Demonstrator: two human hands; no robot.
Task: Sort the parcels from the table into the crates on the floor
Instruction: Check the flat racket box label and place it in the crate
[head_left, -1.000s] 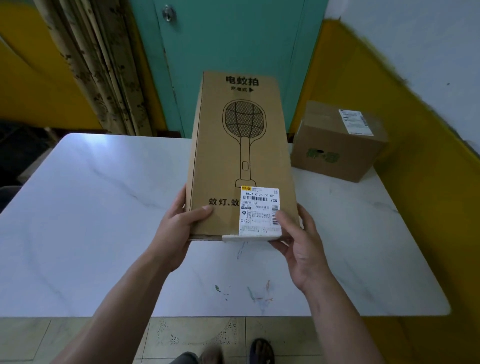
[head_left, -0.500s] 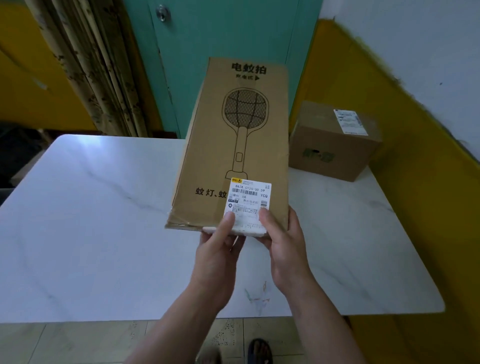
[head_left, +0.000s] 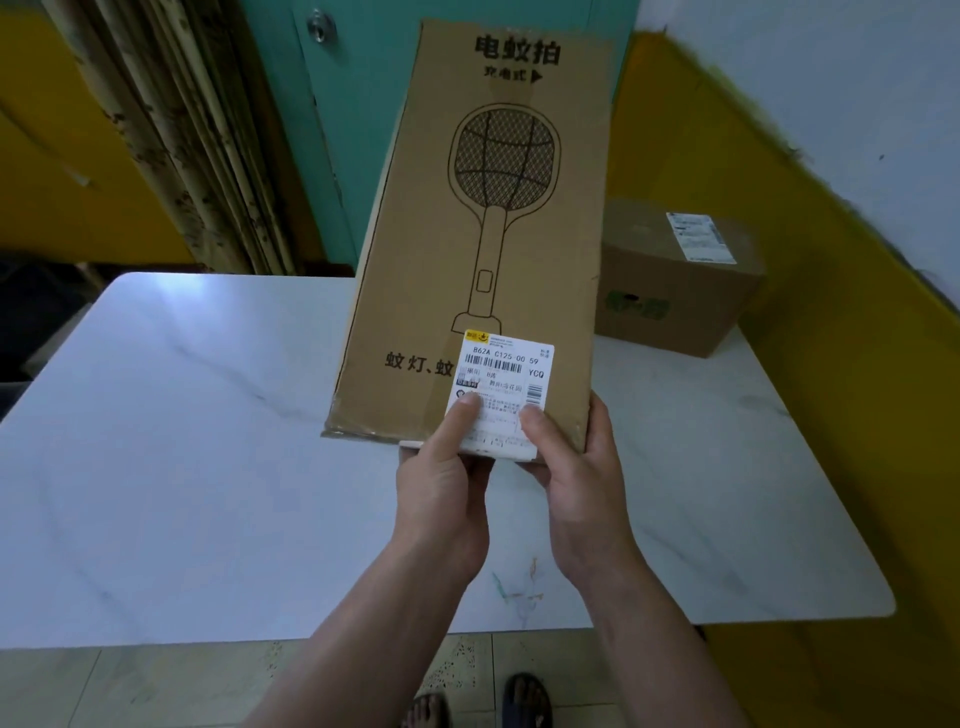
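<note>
Cardboard oblong parcel (head_left: 483, 234), left hand (head_left: 441, 488), right hand (head_left: 576, 467), fingers (head_left: 464, 422) pinching its labelled end

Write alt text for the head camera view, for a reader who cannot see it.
A left hand and right hand hold a long cardboard parcel by its lower end above a white table, thumbs on its shipping label; a racket-shaped swatter is printed on it. A smaller cardboard box sits at the table's far right corner.
</note>
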